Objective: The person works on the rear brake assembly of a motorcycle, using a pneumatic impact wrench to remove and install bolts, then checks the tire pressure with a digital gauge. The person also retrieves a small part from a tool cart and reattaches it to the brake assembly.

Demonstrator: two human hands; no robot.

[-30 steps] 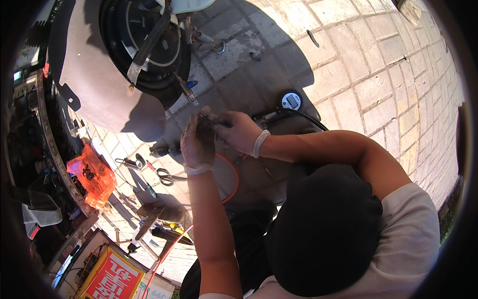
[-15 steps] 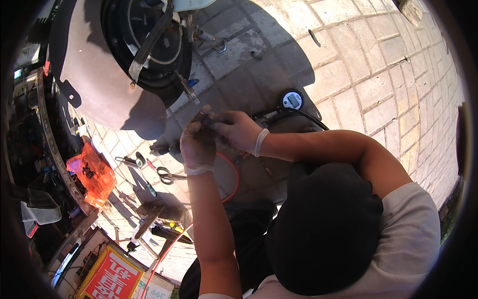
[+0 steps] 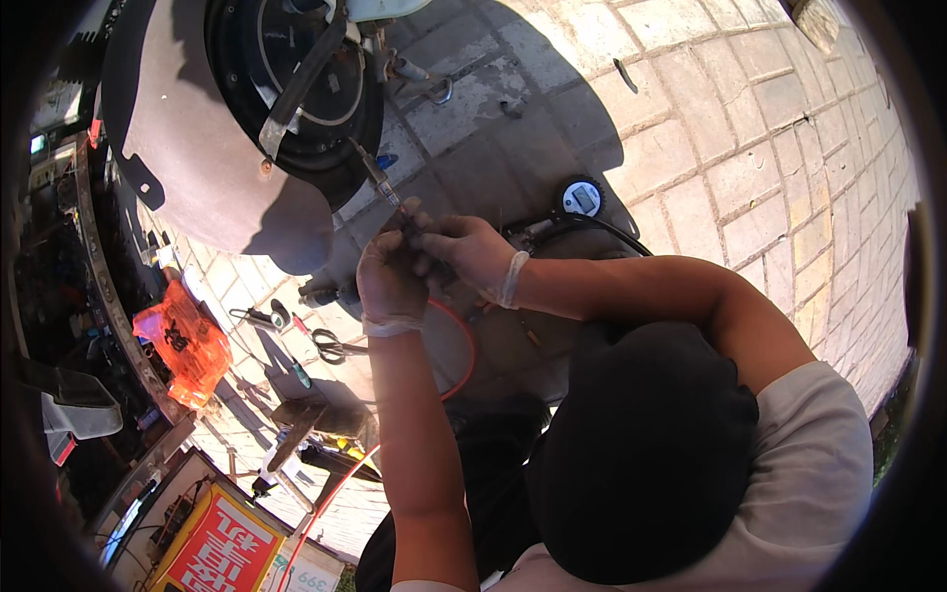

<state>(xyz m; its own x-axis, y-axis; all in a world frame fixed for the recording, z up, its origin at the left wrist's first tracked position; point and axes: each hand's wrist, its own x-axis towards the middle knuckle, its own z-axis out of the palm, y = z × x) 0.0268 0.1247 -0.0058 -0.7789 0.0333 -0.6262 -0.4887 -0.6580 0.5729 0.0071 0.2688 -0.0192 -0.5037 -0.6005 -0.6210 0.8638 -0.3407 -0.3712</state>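
My hands, in thin pale gloves, meet near the middle of the view. My left hand [image 3: 390, 281] has its fingers bent round a small dark piece [image 3: 410, 233], mostly hidden by the fingers. From the other side my right hand [image 3: 472, 259] pinches at the same piece. Just beyond the fingertips is a slim metal rod-like part [image 3: 378, 178], slanting down from a round black wheel-like part [image 3: 330, 84]. Its near end comes right up to the fingers; whether they touch it I cannot tell.
A grey curved panel [image 3: 212, 148] stands left of the wheel-like part. A round digital gauge [image 3: 582, 198] with a black hose lies beyond my right wrist. Scissors [image 3: 330, 345], an orange bag [image 3: 185, 340], a red hose [image 3: 467, 345] and a wooden stool [image 3: 306, 419] are leftward and nearer.
My fingers have shifted slightly around the small dark piece, and the gap between them and the slim metal part has narrowed. Everything else looks much the same.
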